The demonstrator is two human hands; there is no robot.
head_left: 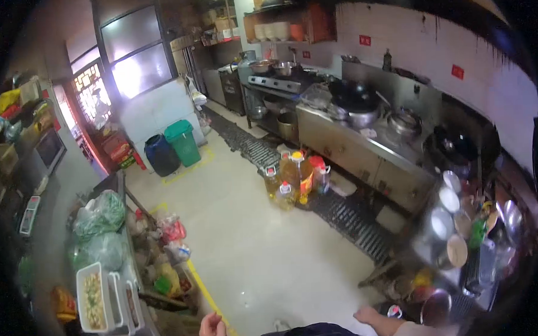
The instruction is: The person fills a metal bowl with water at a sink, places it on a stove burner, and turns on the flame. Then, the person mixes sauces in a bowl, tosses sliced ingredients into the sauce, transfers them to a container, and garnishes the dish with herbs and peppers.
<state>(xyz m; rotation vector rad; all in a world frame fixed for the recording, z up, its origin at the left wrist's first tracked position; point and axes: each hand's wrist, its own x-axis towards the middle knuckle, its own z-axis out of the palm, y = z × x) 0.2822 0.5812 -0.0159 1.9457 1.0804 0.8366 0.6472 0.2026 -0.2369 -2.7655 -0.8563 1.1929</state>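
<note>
At the bottom edge, left of the dark clothing, my left hand is loosely curled, with nothing visible in it. The yellow floor line runs just beside it. My right hand is low at the right, over the pale floor; its fingers are too small and blurred to make out, and no object shows in it. A small item with a red and white top lies near my right wrist.
Several oil bottles stand mid-floor by a dark drain grate. Steel counters with woks line the right wall; bowls fill the right corner. At left, a table holds green bags and food trays. Two bins stand farther back.
</note>
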